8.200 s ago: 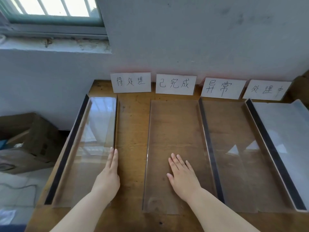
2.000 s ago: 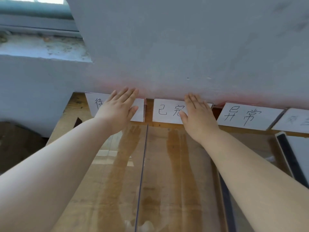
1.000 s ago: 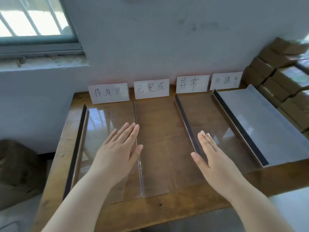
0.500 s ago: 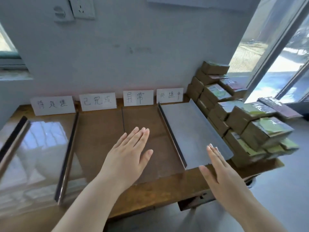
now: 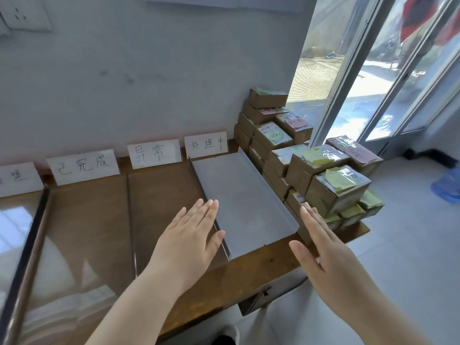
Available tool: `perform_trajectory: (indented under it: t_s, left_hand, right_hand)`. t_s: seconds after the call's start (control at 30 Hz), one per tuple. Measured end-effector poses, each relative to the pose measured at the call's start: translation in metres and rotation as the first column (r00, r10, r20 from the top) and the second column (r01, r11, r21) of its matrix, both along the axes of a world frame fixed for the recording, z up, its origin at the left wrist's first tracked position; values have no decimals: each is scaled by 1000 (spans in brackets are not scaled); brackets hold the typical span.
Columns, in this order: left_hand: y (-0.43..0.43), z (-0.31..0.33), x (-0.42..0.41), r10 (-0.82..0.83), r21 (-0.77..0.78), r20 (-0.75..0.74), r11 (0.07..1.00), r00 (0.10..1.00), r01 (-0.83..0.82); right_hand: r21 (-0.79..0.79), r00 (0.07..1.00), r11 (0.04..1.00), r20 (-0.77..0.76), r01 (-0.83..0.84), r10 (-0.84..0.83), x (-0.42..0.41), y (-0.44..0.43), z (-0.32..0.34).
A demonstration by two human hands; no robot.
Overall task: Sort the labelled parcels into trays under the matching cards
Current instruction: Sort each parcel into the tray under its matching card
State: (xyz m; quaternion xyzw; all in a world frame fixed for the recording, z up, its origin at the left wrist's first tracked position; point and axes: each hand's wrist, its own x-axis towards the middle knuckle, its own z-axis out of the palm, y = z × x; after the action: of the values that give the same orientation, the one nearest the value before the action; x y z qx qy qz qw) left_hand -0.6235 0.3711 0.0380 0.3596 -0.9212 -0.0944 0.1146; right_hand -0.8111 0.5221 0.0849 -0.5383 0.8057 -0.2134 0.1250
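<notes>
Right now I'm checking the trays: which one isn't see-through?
The grey tray under the rightmost card, beside the parcel stack. It is opaque; the other trays are clear, showing the wooden table.

Brown labelled parcels (image 5: 313, 155) are sitting stacked right of four empty trays (image 5: 244, 205) lying under handwritten cards (image 5: 154, 153).

Both hands are flat and empty: the left hand (image 5: 187, 241) is above the grey tray (image 5: 245, 205), the right hand (image 5: 323, 255) near the stacked parcels (image 5: 321, 170). White cards (image 5: 154, 153) stand along the wall.
</notes>
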Motion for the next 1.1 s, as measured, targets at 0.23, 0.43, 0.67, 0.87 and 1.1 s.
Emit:
perform_trajectory:
  t_s: [0.23, 0.43, 0.67, 0.87, 1.1]
  left_hand:
    - [-42, -9, -84, -65, 27, -41, 997, 997, 67]
    - [-86, -12, -163, -104, 92, -105, 989, 989, 114]
    - [-111, -7, -232, -161, 187, -173, 963, 972, 193]
    - [-100, -13, -264, -143, 317, -285, 919, 948, 234]
    - [-68, -13, -297, 23, 307, -314, 949, 949, 78]
  right_hand:
    - [-50, 994, 994, -50, 93, -95, -70, -28, 20]
    - [14, 975, 975, -29, 223, -222, -139, -72, 30]
    - [-74, 914, 912, 7, 405, -405, -221, -75, 20]
    - [-166, 884, 868, 92, 468, -459, -296, -73, 7]
    - [-65, 926, 931, 147, 360, -348, -378, -90, -11]
